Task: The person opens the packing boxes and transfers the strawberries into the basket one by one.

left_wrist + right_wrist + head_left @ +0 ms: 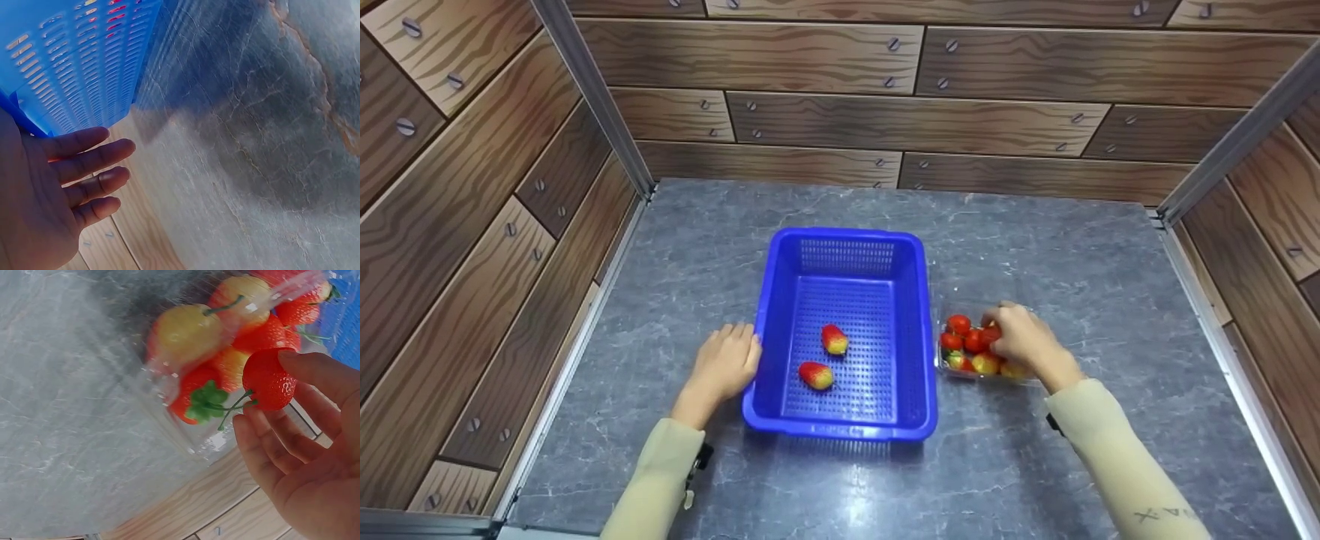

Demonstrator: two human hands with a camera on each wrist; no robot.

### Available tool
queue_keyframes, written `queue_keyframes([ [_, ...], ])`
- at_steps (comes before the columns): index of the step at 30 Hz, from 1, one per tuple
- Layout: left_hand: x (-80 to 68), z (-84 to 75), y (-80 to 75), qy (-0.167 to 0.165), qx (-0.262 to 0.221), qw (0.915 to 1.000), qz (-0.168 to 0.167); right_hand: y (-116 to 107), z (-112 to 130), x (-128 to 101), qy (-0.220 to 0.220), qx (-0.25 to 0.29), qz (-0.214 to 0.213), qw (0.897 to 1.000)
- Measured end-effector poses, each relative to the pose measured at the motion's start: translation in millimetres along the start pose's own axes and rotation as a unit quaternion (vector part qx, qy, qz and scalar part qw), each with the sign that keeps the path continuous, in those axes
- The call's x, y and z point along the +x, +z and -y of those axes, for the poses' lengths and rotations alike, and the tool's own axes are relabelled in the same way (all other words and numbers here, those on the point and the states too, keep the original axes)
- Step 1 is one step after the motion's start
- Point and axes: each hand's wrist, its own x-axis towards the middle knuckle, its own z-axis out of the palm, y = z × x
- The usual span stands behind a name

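While the two hands work well apart, the left hand [725,360] rests against the near side of a blue basket [840,432], its fingers extended and loose along the outer wall. The right hand [1024,337] has a red fruit [270,379] pinched between thumb and fingers, the fruit's surface dotted and glossy. Just beyond the right fingertips, a clear plastic container [281,293] sits on the tabletop [705,247], and the held fruit is at its open top. Inside that container, close to the right hand, lie more red fruits and some yellow ones with red blush; one red fruit near the fingertips bears a green leafy cap [208,402].

Between the hands stands the basket, its floor and walls pierced with rows of slots. On its floor, to the right of the left hand, two red-and-yellow fruits [835,340] lie near each other, apart from the walls. The container is just beside the basket, on the right hand's side. Pale sleeves [660,465] cover both forearms, and beyond the hands rise walls [840,60] patterned like wooden planks.
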Motion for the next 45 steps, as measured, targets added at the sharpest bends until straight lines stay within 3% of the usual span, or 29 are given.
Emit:
queue_keyframes([
  [13,0.2,-0.2,-2.0,0.006,0.006,0.9999,-0.010,-29,34,8,-0.018,-0.001,-0.025,1.000],
  [20,-0.1,-0.8,-2.3,0.008,0.016,0.9998,-0.012,-37,55,14,-0.066,-0.027,-0.056,0.996],
  [30,0.3,0.2,-0.3,0.029,0.038,0.9980,-0.041,-35,92,22,-0.121,-0.040,-0.091,0.988],
  [45,0.6,0.9,0.9,0.030,0.046,0.9975,-0.044,-25,135,32,-0.176,-0.004,-0.069,0.982],
])
